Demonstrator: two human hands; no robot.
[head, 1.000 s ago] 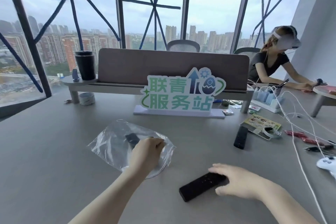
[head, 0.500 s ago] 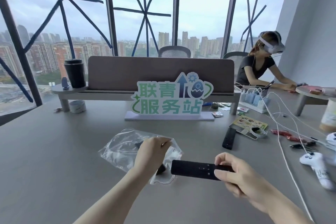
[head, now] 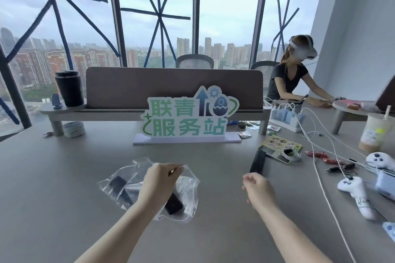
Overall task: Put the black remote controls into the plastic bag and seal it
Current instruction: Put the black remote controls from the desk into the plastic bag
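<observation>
A clear plastic bag [head: 188, 186] lies on the grey table in front of me. My left hand [head: 159, 183] pinches its upper rim and holds the mouth up. Inside the bag lie two black remote controls: one [head: 174, 204] near the mouth, partly hidden by my wrist, and another [head: 117, 182] toward the closed left end. My right hand [head: 257, 188] hovers empty to the right of the bag, fingers loosely curled. A third black remote control [head: 258, 161] rests on the table just beyond my right hand.
A green-lettered sign [head: 188, 117] stands behind the bag. White game controllers [head: 355, 191], cables [head: 320, 168], a tape roll [head: 289, 153] and a drink cup [head: 375, 132] crowd the right side. A person in a headset [head: 299, 74] sits at the far right.
My right hand slid the remote it held into the bag, let go and pulled back to the right. My left hand kept hold of the bag's rim.
</observation>
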